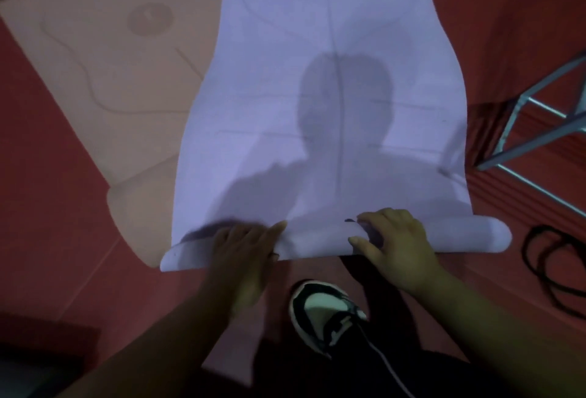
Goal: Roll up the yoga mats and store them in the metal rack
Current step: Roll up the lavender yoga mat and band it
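Observation:
A lavender yoga mat (333, 58) lies flat on the red floor and stretches away from me. Its near end is wound into a small roll (459, 235) running left to right. My left hand (244, 251) rests on the left half of that roll, fingers laid over it. My right hand (399, 245) sits on the right half with fingers spread and bent over the roll. A pink yoga mat (104, 58) lies beside it on the left, its near end also curled up. The metal rack (532, 131) shows at the right edge.
My black-and-white shoe (323, 315) stands just behind the roll between my arms. A black cord or strap (551, 261) loops on the floor at the right. A dark object (38, 362) fills the lower left corner. My shadow falls across the lavender mat.

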A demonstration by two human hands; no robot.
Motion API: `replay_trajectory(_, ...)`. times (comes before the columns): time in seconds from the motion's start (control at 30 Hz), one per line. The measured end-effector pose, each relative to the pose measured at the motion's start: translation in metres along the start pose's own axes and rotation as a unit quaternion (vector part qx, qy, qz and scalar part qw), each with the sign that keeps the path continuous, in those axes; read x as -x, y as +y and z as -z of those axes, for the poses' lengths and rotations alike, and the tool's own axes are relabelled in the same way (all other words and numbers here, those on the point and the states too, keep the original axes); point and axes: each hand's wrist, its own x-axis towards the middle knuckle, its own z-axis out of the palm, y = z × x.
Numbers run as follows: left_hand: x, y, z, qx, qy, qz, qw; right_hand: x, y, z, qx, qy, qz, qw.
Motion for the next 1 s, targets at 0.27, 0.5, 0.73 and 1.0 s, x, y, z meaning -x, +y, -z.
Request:
replay_trajectory(0.27,-0.006,-0.007,-0.014,-0.027,-0.005,-0.011,1.0,0.016,0.012,-0.014,0.008,-0.088,-0.04,0.995)
replay_trajectory(0.5,0.005,0.007,-0.03,-0.001,-0.087,0.051,0.995,0.017,0.018,-0.03,-0.024,-0.102,-0.043,0.994)
replay_trajectory(0.73,-0.009,-0.001,-0.033,-0.028,-0.081,-0.001,0.996,0.014,0.026,-0.025,-0.071,-0.137,-0.081,0.985)
replay_trajectory(1.0,-0.05,-0.023,-0.027,0.064,-0.171,-0.035,0.983,0.007,0.04,-0.022,-0.029,-0.067,-0.004,0.997)
